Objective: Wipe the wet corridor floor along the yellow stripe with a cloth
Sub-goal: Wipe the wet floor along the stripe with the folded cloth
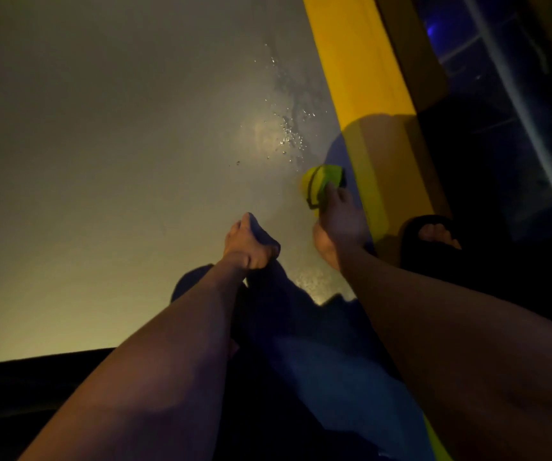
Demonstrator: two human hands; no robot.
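Note:
A bunched yellow-green cloth (322,184) with dark bands lies on the grey corridor floor (135,144), right beside the yellow stripe (364,78). My right hand (339,224) presses on the cloth's near edge, fingers stretched forward over it. My left hand (249,242) rests on the floor to the left, fingers bent under and holding nothing. Water drops and a wet patch (289,128) glisten just beyond the cloth, running along the stripe's left side.
A foot in a black sandal (429,236) stands right of the stripe. Beyond it runs a dark railing area (501,111). My shadow falls across the floor near my arms. Dry grey floor stretches off to the left.

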